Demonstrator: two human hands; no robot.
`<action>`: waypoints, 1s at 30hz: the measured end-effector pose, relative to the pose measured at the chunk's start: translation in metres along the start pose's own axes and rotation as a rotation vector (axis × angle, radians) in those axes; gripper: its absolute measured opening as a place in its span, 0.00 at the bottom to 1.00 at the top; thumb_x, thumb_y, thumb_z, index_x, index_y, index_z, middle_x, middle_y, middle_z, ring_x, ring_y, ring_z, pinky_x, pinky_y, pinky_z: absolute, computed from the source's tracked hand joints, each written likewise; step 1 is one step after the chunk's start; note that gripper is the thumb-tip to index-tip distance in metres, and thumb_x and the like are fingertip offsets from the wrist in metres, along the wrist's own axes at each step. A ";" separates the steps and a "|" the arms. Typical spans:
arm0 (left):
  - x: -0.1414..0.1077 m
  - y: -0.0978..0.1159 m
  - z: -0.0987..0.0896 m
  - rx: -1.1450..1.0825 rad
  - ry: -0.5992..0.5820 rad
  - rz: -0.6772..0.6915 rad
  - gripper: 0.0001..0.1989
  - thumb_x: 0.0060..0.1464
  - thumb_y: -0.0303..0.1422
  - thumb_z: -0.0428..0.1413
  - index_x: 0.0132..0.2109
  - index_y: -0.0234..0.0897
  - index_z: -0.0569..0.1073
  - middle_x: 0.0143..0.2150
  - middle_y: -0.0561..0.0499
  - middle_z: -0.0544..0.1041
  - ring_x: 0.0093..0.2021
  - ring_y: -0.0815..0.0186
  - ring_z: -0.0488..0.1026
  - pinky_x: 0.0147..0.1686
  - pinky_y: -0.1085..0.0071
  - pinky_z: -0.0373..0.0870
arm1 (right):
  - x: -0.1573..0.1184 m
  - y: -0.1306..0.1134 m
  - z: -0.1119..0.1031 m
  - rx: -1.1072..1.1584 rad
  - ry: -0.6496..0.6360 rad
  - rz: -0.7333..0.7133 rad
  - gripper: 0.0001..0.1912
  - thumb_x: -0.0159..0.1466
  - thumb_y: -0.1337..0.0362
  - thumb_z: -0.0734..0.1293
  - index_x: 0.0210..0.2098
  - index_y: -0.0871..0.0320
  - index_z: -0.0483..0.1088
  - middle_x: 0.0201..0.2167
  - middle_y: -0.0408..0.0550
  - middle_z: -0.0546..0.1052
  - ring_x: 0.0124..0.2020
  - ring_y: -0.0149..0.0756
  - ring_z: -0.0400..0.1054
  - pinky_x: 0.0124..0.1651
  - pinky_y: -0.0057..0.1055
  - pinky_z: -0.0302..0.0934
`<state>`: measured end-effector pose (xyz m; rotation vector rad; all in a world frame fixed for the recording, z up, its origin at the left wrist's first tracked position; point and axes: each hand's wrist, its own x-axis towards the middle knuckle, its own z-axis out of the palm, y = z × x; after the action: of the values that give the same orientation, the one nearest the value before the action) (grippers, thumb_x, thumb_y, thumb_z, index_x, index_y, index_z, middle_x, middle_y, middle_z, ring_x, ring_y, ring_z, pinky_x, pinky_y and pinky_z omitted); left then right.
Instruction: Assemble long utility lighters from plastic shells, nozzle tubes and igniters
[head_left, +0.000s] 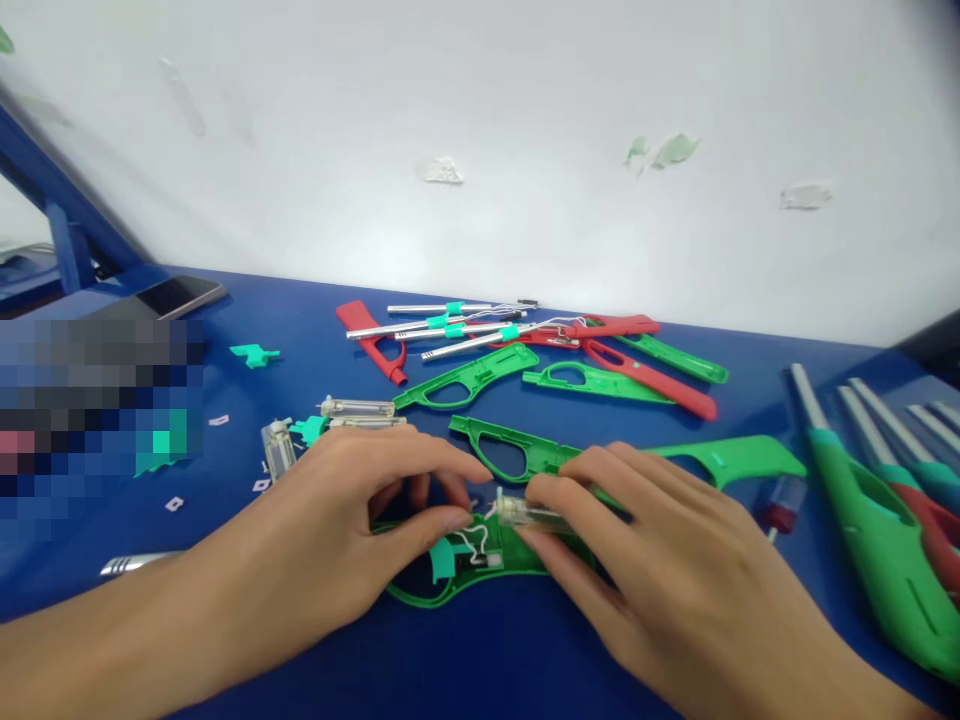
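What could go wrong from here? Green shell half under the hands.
Pinched wires: the white wires loop loosely over the green shell half, close to the clear cartridge in the right hand. They might get trapped if it is pressed down.

Knocked part: the silver tube lies right by the left forearm and might get nudged.

Lost bits: small pale tabs lie loose on the blue table, easy to sweep away.

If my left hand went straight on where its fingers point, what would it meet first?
Your left hand would probably meet the clear cylinder in your right hand first, though the depth between them is unclear.
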<state>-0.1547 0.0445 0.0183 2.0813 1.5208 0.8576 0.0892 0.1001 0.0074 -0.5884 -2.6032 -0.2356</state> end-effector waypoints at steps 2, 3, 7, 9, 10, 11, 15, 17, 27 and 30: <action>-0.002 -0.001 0.001 0.012 -0.002 -0.005 0.08 0.61 0.32 0.61 0.44 0.53 0.82 0.34 0.63 0.84 0.28 0.70 0.78 0.26 0.76 0.72 | -0.001 0.001 0.001 0.004 -0.016 -0.010 0.11 0.68 0.74 0.63 0.41 0.57 0.75 0.34 0.47 0.78 0.35 0.44 0.72 0.36 0.40 0.58; -0.004 -0.002 0.002 0.018 0.002 0.009 0.07 0.62 0.33 0.61 0.42 0.53 0.82 0.34 0.64 0.84 0.30 0.70 0.78 0.29 0.76 0.74 | -0.002 0.001 0.001 0.005 -0.021 -0.017 0.12 0.67 0.75 0.62 0.41 0.57 0.76 0.33 0.47 0.78 0.35 0.44 0.72 0.36 0.40 0.59; -0.007 -0.003 0.003 0.050 0.044 0.114 0.06 0.66 0.32 0.59 0.41 0.49 0.80 0.38 0.64 0.83 0.37 0.74 0.80 0.39 0.81 0.75 | -0.001 0.001 0.001 0.002 0.013 -0.008 0.13 0.66 0.75 0.64 0.43 0.57 0.78 0.34 0.47 0.78 0.33 0.43 0.72 0.36 0.40 0.60; -0.007 -0.002 0.003 0.069 0.054 0.146 0.06 0.67 0.31 0.58 0.42 0.48 0.79 0.39 0.63 0.83 0.38 0.75 0.80 0.40 0.81 0.75 | 0.000 0.001 0.001 0.007 0.028 -0.002 0.13 0.66 0.75 0.64 0.44 0.57 0.79 0.35 0.48 0.78 0.31 0.42 0.71 0.34 0.40 0.60; -0.008 -0.002 0.002 0.073 0.056 0.154 0.06 0.67 0.30 0.59 0.42 0.48 0.79 0.39 0.63 0.83 0.38 0.75 0.80 0.40 0.82 0.74 | 0.001 0.001 0.000 0.012 0.027 0.001 0.13 0.67 0.74 0.64 0.44 0.57 0.79 0.35 0.48 0.78 0.31 0.42 0.70 0.34 0.40 0.59; -0.008 -0.002 0.002 0.073 0.059 0.160 0.06 0.67 0.30 0.59 0.42 0.48 0.79 0.39 0.63 0.82 0.38 0.76 0.79 0.40 0.82 0.74 | 0.002 0.000 0.000 0.016 0.027 0.001 0.13 0.67 0.74 0.64 0.44 0.57 0.79 0.35 0.48 0.79 0.30 0.42 0.70 0.33 0.40 0.59; -0.008 -0.003 0.003 0.070 0.058 0.167 0.07 0.66 0.28 0.59 0.43 0.47 0.80 0.39 0.63 0.82 0.39 0.77 0.79 0.43 0.83 0.73 | 0.002 -0.001 -0.001 0.024 0.019 -0.007 0.12 0.68 0.74 0.64 0.44 0.56 0.79 0.35 0.48 0.79 0.30 0.41 0.70 0.33 0.40 0.59; -0.008 -0.003 0.003 0.060 0.060 0.169 0.07 0.67 0.28 0.59 0.43 0.47 0.79 0.39 0.62 0.82 0.39 0.77 0.78 0.42 0.83 0.72 | 0.002 -0.001 -0.001 0.014 0.032 -0.013 0.12 0.69 0.74 0.64 0.43 0.57 0.79 0.35 0.48 0.78 0.30 0.41 0.70 0.34 0.40 0.60; -0.008 -0.002 0.005 0.041 0.047 0.138 0.07 0.67 0.28 0.59 0.42 0.46 0.80 0.38 0.62 0.81 0.38 0.77 0.78 0.41 0.83 0.71 | -0.003 -0.001 -0.002 0.005 0.061 -0.027 0.10 0.70 0.74 0.64 0.44 0.58 0.77 0.38 0.49 0.77 0.37 0.43 0.72 0.40 0.39 0.62; -0.009 -0.003 0.005 0.041 0.047 0.143 0.08 0.67 0.28 0.59 0.44 0.47 0.80 0.39 0.62 0.81 0.39 0.78 0.77 0.42 0.84 0.71 | -0.003 -0.001 -0.002 0.007 0.083 -0.039 0.09 0.70 0.73 0.64 0.43 0.59 0.77 0.38 0.49 0.77 0.37 0.43 0.72 0.41 0.39 0.61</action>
<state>-0.1546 0.0371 0.0107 2.2365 1.4374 0.9407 0.0918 0.0974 0.0076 -0.5154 -2.5362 -0.2579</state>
